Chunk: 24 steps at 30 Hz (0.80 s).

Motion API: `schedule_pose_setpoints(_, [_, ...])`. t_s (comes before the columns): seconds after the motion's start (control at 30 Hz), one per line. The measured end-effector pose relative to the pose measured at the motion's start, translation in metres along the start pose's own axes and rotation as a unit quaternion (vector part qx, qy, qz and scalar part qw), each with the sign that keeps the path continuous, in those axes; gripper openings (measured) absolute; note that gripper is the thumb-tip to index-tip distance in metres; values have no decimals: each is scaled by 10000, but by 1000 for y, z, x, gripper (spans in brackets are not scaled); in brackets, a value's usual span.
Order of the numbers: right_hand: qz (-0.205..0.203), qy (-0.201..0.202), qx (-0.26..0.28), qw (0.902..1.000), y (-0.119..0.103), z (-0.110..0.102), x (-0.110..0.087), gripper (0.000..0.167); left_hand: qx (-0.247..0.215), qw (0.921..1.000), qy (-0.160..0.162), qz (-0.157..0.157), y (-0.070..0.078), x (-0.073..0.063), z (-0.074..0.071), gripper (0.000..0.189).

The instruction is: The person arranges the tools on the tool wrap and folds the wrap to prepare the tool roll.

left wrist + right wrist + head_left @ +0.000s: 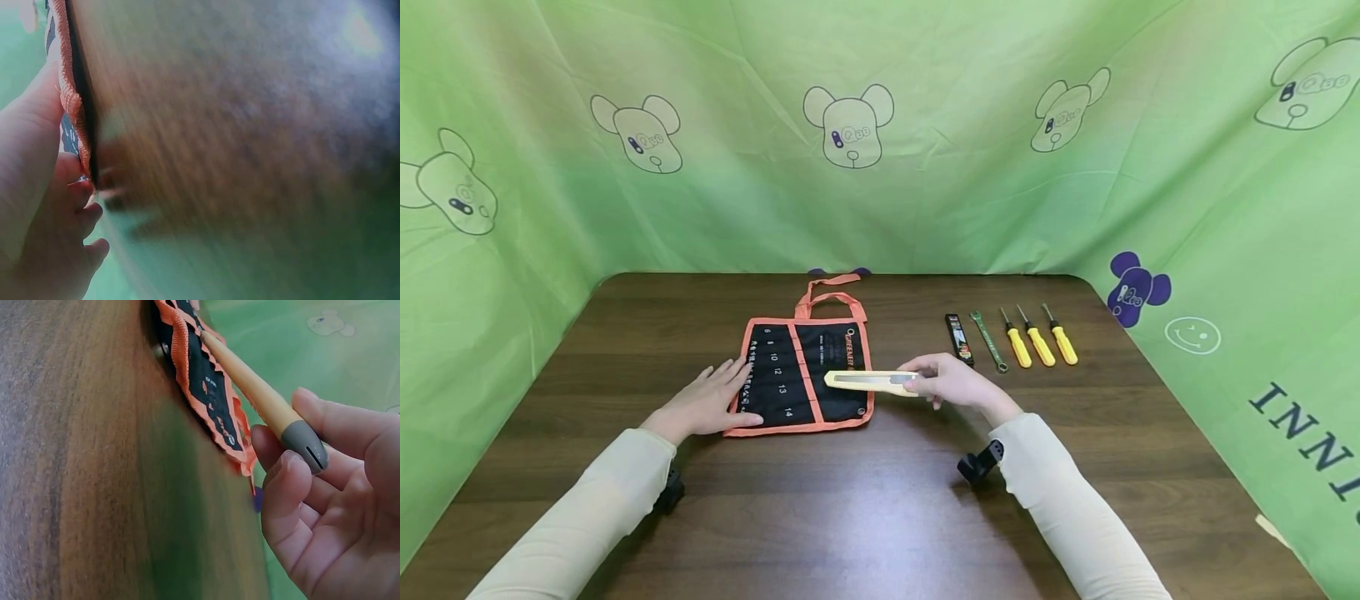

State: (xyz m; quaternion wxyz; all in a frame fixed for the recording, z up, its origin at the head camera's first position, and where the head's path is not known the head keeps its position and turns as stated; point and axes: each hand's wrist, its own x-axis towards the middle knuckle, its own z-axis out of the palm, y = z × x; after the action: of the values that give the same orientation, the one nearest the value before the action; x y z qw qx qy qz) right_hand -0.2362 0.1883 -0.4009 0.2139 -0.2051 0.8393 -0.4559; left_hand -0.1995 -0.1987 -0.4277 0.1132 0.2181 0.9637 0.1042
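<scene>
A black tool pouch (786,375) with orange edging lies flat on the table, its pockets numbered in white. My left hand (711,400) rests on the pouch's left side, fingers stretched out and thumb along the lower left corner. In the left wrist view, the thumb and fingertips touch its orange edge (74,103). Between thumb and fingers, my right hand (951,382) pinches the grey end of a pale yellow utility knife (861,381). The knife points left over the pouch's right half. In the right wrist view its tip (209,340) overlaps the pouch; contact is unclear.
Right of the pouch lie a small black packet (958,337), a green-tinted combination wrench (988,342) and three yellow-handled screwdrivers (1036,343). Orange straps (827,298) stretch from the pouch towards the back edge. A green printed cloth (880,208) hangs behind the table (880,517).
</scene>
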Motion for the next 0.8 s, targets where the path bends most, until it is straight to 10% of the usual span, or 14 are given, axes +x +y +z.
schedule_pose_setpoints(0.8, [-87,-792,-177,9967,-6,11,7,32,-31,10000,2,7,-2,0,1,95])
